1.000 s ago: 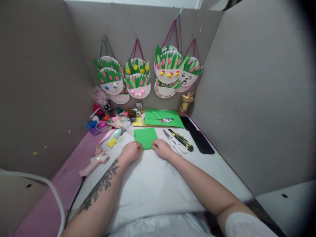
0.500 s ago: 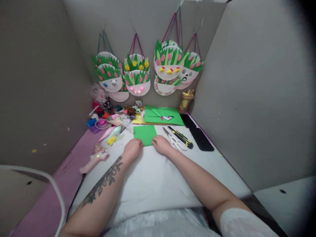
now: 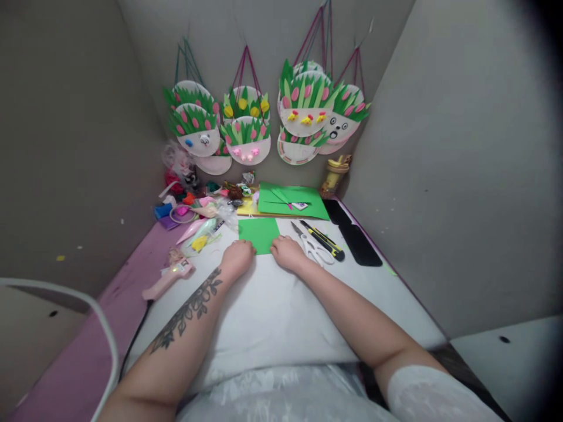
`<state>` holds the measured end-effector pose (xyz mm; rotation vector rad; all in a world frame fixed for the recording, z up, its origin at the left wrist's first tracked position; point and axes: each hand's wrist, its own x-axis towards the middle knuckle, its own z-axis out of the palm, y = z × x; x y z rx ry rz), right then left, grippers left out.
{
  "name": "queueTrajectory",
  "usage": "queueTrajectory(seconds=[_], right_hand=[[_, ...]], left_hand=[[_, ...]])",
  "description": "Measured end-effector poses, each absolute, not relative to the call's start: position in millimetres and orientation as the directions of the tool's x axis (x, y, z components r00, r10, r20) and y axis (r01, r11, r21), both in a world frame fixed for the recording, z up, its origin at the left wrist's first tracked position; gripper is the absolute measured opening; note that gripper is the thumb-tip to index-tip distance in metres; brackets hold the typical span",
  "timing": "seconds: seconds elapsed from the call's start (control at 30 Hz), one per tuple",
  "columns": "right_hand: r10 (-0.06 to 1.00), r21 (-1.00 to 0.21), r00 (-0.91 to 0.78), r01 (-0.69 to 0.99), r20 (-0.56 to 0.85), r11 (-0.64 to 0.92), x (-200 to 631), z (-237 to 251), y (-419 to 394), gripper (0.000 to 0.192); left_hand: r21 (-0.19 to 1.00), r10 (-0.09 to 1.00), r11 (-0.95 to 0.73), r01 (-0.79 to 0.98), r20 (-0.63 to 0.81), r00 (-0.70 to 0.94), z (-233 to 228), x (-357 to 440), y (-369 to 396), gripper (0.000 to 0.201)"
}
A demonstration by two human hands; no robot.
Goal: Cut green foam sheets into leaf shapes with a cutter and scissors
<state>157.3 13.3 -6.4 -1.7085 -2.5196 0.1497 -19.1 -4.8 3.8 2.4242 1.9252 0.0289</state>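
Note:
A rectangular sheet of green paper (image 3: 258, 234) lies on the white cloth in front of me. My left hand (image 3: 238, 258) is closed on its near left corner, fingers curled. At the near right corner my right hand (image 3: 285, 252) grips the same sheet with bent fingers. White-handled scissors (image 3: 317, 249) lie just right of my right hand, and a yellow and black utility knife (image 3: 325, 241) rests beside them. To the left of my left hand lies a pink glue gun (image 3: 171, 278) with a dark cord.
Behind the sheet lies a larger green sheet (image 3: 285, 202) with small items on it. Black phone-like slabs (image 3: 360, 245) lie at the right edge. Clay packs and bags (image 3: 193, 214) crowd the back left. Paper-plate baskets (image 3: 246, 143) hang on the wall. A white cable (image 3: 103, 328) curves at the left.
The view has tilted and shifted slightly, so the hanging baskets appear higher. Both hands stay at the near corners of the green sheet.

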Motion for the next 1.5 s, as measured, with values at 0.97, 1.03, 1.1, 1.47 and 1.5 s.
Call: queueTrajectory(seconds=[0.97,1.03,1.1,1.47,1.5], right_hand=[[0.967,-0.287,-0.236,0.924,0.092,0.253,174,-21,14,0.021],[0.964,-0.287,-0.246,0.920,0.100,0.265,176,-22,15,0.024],[0.959,-0.284,-0.263,0.916,0.108,0.283,178,-21,15,0.029],[0.775,-0.200,-0.612,0.749,0.157,0.632,156,-7,-17,0.043],[0.800,-0.189,-0.584,0.777,0.138,0.600,154,-6,-19,0.042]], left_hand=[[0.051,0.878,-0.476,0.878,0.080,0.471,16,-42,-20,0.035],[0.044,0.837,-0.545,0.837,0.075,0.542,15,-41,-20,0.033],[0.041,0.832,-0.554,0.832,0.077,0.550,13,-40,-19,0.032],[-0.037,0.813,-0.575,0.817,0.083,0.576,16,-39,-19,0.028],[-0.031,0.819,-0.568,0.823,0.084,0.568,17,-38,-20,0.029]])
